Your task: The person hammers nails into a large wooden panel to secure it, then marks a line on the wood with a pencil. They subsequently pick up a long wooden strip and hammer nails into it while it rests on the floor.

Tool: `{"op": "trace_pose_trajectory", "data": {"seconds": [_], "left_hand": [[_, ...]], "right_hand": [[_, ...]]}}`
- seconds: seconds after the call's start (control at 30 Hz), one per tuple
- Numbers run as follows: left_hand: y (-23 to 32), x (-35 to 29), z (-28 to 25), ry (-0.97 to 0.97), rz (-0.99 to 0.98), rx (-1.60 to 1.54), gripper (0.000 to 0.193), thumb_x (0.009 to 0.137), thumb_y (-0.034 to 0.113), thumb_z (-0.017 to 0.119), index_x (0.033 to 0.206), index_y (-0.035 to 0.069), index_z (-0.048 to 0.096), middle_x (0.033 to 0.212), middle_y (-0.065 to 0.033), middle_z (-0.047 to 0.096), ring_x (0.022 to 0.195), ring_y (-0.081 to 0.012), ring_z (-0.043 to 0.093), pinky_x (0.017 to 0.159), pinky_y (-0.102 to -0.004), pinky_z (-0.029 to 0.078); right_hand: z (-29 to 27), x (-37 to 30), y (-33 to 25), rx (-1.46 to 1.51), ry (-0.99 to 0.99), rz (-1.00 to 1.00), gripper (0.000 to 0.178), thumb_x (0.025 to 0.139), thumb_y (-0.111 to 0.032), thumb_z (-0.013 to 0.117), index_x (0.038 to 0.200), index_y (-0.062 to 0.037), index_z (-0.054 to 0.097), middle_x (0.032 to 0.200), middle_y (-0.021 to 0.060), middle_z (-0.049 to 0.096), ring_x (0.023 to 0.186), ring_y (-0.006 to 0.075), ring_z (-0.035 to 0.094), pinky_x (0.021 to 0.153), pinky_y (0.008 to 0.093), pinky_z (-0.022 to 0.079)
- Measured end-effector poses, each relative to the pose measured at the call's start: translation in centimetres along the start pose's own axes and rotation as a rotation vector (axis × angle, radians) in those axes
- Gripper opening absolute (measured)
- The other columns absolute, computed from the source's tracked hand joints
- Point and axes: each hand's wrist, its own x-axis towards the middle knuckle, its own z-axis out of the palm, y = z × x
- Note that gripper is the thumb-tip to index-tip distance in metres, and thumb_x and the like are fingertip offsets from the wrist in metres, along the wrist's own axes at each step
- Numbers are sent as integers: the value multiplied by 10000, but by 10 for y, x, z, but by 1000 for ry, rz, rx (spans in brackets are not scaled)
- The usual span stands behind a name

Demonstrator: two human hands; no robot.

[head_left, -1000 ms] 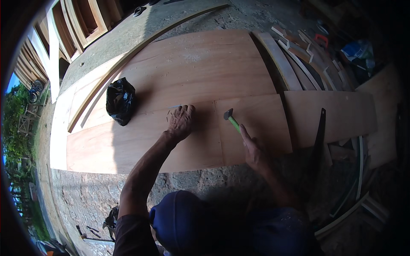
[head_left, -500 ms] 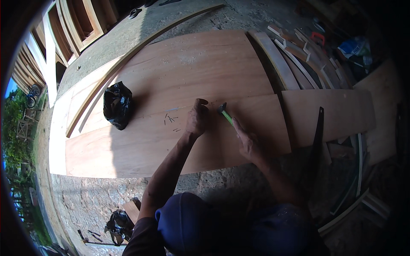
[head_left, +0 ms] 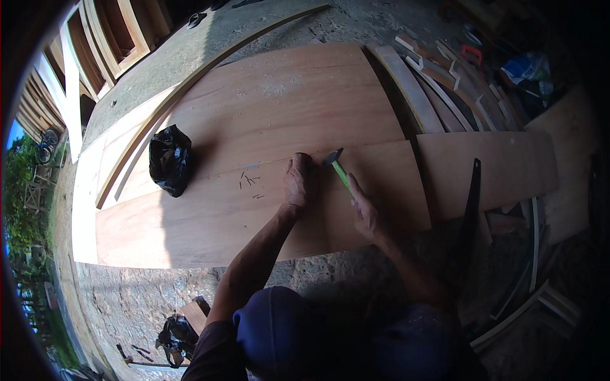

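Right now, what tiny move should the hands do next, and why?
Perhaps a gentle tap: the right hand holds the hammer with its head close to the left hand, which is at the plywood seam. Loose nails lie nearby, though I can't see whether that hand pinches one.

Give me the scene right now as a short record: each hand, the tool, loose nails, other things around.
Left hand: on the plywood, at a seam; whether it holds anything is unclear
Right hand: gripping the hammer by its green handle
Hammer head: just right of the left hand
Nails: several, loose, left of the left hand
Black plastic bag: on the plywood, left of the nails
Handsaw: right of the right hand
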Motion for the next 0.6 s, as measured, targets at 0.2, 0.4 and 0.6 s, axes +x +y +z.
{"op": "trace_pose_trajectory", "data": {"seconds": [0.2,0.4,0.6], "left_hand": [[0,-1,1,0,-70,8,178,911,150,666,987,62,531,840,-166,614,776,-350,613,705,-442,494],[0,0,0,-8,-88,39,153,923,144,655,987,66,539,872,-164,641,791,-339,643,714,-439,506],[4,-1,-7,-40,-41,-30,205,921,67,591,1112,62,516,954,-157,650,855,-337,660,760,-421,524]], "right_hand": [[-5,6,-17,-141,-27,-61,734,907,4,545,1581,-132,288,826,237,618,751,392,651,700,482,539],[-19,11,-34,-240,-17,-101,732,909,-40,562,1581,-138,287,784,223,625,679,390,653,653,488,553],[-36,18,-52,-194,12,-102,753,905,-53,580,1586,-152,273,800,226,637,693,397,663,653,494,557]]}}
